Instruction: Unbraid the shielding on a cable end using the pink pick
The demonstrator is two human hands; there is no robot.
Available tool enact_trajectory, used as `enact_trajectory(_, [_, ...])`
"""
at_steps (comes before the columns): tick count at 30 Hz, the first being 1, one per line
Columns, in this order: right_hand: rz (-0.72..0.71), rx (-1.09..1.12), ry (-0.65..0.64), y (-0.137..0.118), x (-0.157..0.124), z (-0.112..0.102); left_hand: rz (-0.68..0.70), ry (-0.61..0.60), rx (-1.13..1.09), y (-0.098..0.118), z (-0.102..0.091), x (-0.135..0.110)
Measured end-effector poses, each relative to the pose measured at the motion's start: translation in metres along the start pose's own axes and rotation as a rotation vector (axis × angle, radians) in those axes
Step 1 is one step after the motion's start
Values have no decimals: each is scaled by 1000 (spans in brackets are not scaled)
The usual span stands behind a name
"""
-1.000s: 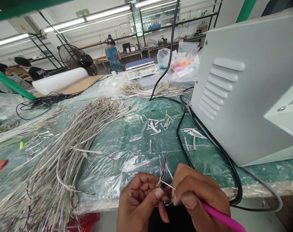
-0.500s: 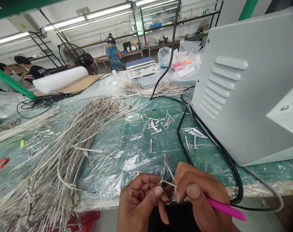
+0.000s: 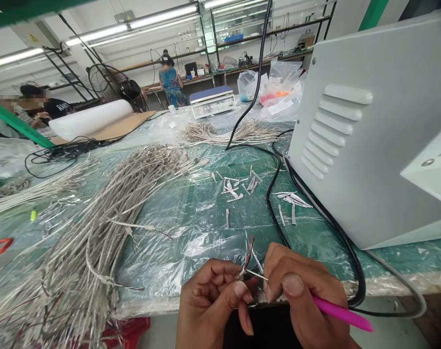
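Grip: left hand [image 3: 209, 303] pinches a braided cable end [image 3: 241, 274] between thumb and fingers; right hand [image 3: 300, 291] holds a pink-handled pick [image 3: 342, 314] tightly, its metal tip at the braid

Cable end: above the front edge of the plastic-covered green mat [image 3: 191, 232]; red and dark wires [image 3: 248, 253] fan upward

Nearby: braided cable bundle [image 3: 97, 232] to the left; foil scraps [image 3: 238, 186] ahead; grey metal housing [image 3: 366, 131] to the right

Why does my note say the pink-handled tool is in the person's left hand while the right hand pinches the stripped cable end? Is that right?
No, the hands are swapped in one respect: the pink-handled tool is in the right hand, not the left, as the head view shows. So the left hand is the one pinching the stripped cable end.
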State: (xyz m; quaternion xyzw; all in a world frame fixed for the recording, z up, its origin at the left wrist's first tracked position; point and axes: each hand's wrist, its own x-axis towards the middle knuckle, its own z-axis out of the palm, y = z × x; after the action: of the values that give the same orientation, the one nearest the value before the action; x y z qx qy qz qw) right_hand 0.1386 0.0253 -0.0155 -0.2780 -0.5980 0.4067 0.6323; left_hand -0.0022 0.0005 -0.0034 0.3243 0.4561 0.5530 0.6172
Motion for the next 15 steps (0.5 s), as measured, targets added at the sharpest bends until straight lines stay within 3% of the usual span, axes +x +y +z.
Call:
enact_trajectory(9, [0,-37,10,0,-2,-2,23,51,-14,-1,3,0])
enact_trajectory(15, [156,-232,-108,-5,6,1,102,165,1,-5,9,-1])
